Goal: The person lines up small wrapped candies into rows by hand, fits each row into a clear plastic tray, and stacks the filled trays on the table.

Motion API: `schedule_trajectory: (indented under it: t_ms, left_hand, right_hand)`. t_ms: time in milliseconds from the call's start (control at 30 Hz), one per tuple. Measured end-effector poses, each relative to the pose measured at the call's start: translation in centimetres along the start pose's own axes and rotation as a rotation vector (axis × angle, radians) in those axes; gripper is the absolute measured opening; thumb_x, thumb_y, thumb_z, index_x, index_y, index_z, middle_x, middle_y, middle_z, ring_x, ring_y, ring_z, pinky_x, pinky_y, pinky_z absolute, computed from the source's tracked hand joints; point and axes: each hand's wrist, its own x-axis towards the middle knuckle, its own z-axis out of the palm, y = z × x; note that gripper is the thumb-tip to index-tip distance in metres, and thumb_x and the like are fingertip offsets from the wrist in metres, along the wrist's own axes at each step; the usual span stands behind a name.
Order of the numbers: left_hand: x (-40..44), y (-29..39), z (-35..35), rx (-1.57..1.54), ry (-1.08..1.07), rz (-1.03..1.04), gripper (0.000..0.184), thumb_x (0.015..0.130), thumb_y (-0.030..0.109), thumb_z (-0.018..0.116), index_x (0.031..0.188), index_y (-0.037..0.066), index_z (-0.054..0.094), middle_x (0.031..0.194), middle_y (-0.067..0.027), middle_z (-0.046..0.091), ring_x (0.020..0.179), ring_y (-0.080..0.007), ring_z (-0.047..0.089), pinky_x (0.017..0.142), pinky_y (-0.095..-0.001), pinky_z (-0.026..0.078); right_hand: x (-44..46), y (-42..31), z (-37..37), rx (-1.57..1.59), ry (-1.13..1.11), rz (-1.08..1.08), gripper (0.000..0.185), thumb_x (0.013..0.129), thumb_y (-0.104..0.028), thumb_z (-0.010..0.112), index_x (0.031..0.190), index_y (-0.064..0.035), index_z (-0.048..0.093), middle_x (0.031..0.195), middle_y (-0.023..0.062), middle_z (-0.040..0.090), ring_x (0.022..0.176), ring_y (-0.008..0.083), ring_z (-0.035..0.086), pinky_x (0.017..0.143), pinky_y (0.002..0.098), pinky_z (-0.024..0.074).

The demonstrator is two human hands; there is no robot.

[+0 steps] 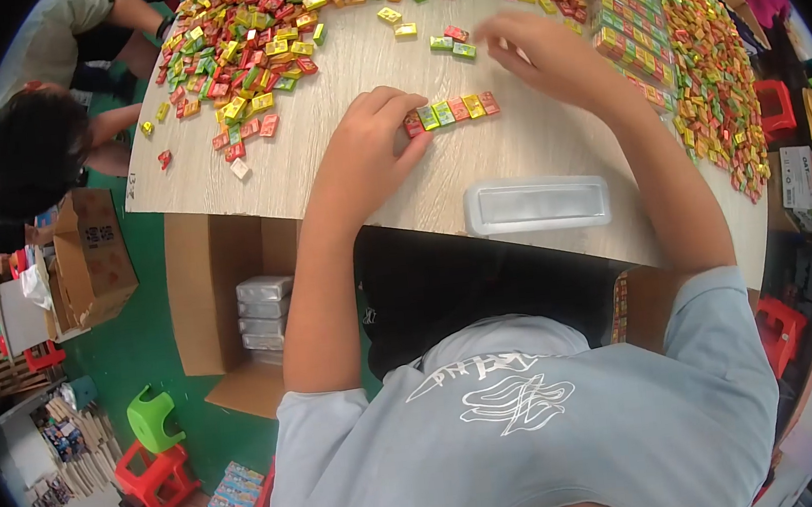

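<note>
A short row of small red, green and yellow packets (pixel 458 110) lies side by side on the pale wooden table. At its left end, my left hand (pixel 373 144) rests on the table, its fingertips and thumb around the end red packet. My right hand (pixel 535 53) is above the table, right of a few loose green and red packets (pixel 453 44). Its fingers are bent and slightly blurred, and whether they hold anything cannot be made out. Nearer to me, an empty clear plastic tray (pixel 538 204) sits at the table's front edge.
Loose packets (pixel 250 58) are heaped at the back left, with more (pixel 717 77) along the right. Clear boxes filled with packets (pixel 629 12) stand at the right. A cardboard box (pixel 225 300) with stacked clear containers (pixel 265 311) is below the table. Another person (pixel 34 143) sits at the left.
</note>
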Motion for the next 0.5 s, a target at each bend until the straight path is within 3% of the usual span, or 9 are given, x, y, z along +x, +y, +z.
schedule_trajectory:
  t_ms: [67, 133, 333, 500]
  left_hand:
    - [-0.1, -0.1, 0.1, -0.002, -0.002, -0.005, 0.033, 0.084, 0.007, 0.078, 0.114, 0.0, 0.07, 0.109, -0.0152, 0.067, 0.107, -0.0352, 0.064, 0.095, -0.0439, 0.053]
    - [0.0, -0.1, 0.1, 0.001, 0.003, -0.009, 0.033, 0.084, 0.007, 0.078, 0.114, 0.0, 0.07, 0.109, -0.0151, 0.067, 0.107, -0.0352, 0.064, 0.095, -0.0438, 0.053]
    - [-0.2, -0.3, -0.1, -0.028, 0.017, -0.019, 0.032, 0.084, 0.007, 0.078, 0.114, 0.0, 0.07, 0.109, -0.015, 0.068, 0.105, -0.0348, 0.064, 0.094, -0.0437, 0.053]
    - [0.0, 0.0, 0.0, 0.001, 0.023, 0.017, 0.032, 0.083, 0.008, 0.078, 0.114, 0.0, 0.07, 0.108, -0.0154, 0.067, 0.105, -0.0352, 0.064, 0.094, -0.044, 0.053]
  right_hand:
    - [1.5, 1.1, 1.1, -0.117, 0.166, -0.052, 0.02, 0.101, -0.013, 0.062, 0.119, -0.0103, 0.07, 0.109, 0.0085, 0.067, 0.099, 0.0291, 0.068, 0.084, 0.0424, 0.0533]
    - [2.4, 1.3, 1.1, -0.163, 0.122, -0.049, 0.025, 0.099, -0.014, 0.063, 0.122, -0.0154, 0.074, 0.113, 0.0079, 0.07, 0.102, 0.0323, 0.07, 0.085, 0.0448, 0.0551]
    - [0.8, 2.2, 0.2, -0.264, 0.043, -0.042, 0.016, 0.1, -0.012, 0.065, 0.114, -0.0072, 0.072, 0.105, 0.0087, 0.068, 0.098, 0.0293, 0.068, 0.081, 0.0395, 0.0542]
    - [-3.5, -1.5, -1.2, 0.045, -0.132, 0.106, 0.011, 0.098, -0.01, 0.068, 0.105, -0.0021, 0.071, 0.099, 0.0125, 0.069, 0.092, 0.0277, 0.069, 0.08, 0.0374, 0.0545]
